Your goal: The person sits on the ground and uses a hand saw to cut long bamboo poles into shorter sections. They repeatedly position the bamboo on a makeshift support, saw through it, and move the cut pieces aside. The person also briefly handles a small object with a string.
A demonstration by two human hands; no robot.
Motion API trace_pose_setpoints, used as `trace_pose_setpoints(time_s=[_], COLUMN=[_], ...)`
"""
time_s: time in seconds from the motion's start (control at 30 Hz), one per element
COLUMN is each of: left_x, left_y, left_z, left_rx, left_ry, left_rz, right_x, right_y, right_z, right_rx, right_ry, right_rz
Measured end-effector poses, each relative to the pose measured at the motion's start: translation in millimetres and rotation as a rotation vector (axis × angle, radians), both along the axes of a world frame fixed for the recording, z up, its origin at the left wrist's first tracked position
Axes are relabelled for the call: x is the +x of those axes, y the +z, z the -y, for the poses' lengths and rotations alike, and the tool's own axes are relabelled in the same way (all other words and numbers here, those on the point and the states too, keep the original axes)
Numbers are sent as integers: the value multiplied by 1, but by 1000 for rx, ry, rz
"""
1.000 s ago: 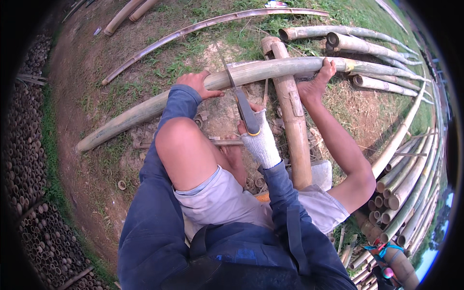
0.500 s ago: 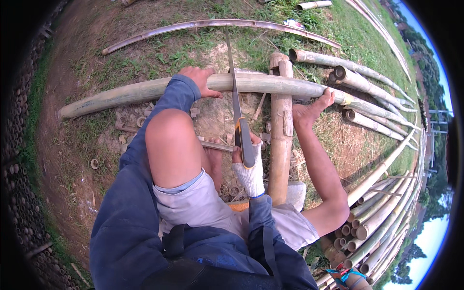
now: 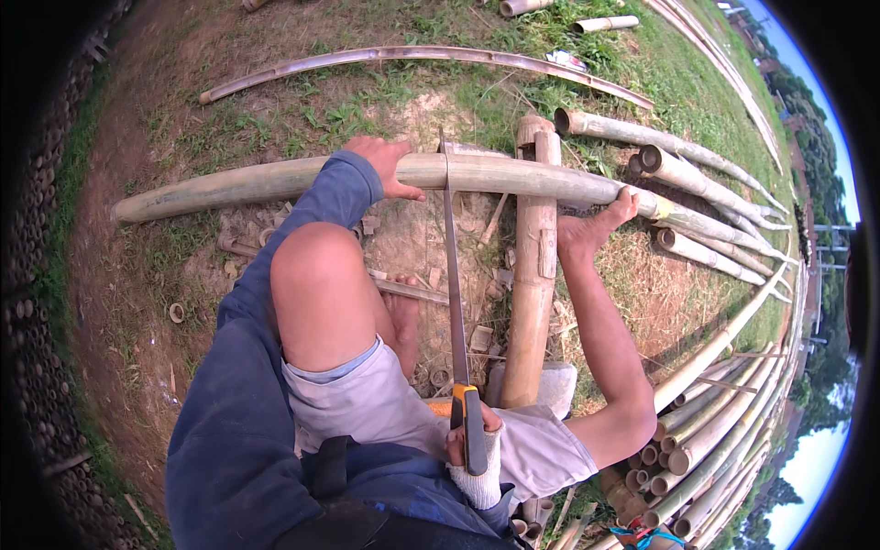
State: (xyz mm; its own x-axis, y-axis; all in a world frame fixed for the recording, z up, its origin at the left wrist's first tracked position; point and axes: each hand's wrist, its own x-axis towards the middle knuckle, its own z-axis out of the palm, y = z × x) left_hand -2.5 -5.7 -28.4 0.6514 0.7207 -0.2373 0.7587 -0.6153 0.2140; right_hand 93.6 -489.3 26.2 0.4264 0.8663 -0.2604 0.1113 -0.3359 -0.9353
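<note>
A long, pale green bamboo pole (image 3: 247, 188) lies crosswise in front of me, over an upright bamboo post (image 3: 529, 312). My left hand (image 3: 380, 167), bare, grips it from above just left of the saw. My right hand (image 3: 478, 449), in a white glove with bare fingertips, is closed around the black and orange handle of a handsaw (image 3: 452, 293), low by my lap. The blade runs away from me and crosses the pole, with its tip a little beyond it. My bare right foot (image 3: 605, 218) presses on the pole right of the post.
A split bamboo strip (image 3: 412, 52) lies on the grass beyond. Several bamboo poles (image 3: 683, 165) spread at the right, with a stack of poles (image 3: 706, 440) nearer. Offcuts (image 3: 481, 339) and a flat stick (image 3: 417, 291) litter the ground below the pole. A stone block (image 3: 555, 385) sits by the post.
My right hand has drawn the saw back toward my lap, so much less blade extends past the pole. My left hand keeps its place on the pole.
</note>
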Motion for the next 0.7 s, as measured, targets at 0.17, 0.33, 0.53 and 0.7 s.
trace_pose_setpoints(time_s=[0.17, 0.33, 0.53, 0.7], left_x=[1, 0, 26, 59], left_y=[4, 22, 33, 10], left_z=[2, -5, -28, -24], left_rx=[-9, -82, -137, -267], left_ry=[9, -77, -229, -138], left_rz=[18, -28, -113, -52], right_x=[39, 41, 10, 18], right_y=[-66, -82, -33, -13], right_z=[-175, -230, -56, -32], right_rx=[250, 322, 194, 130], right_ry=[87, 48, 71, 111], right_rz=[1, 113, 227, 328])
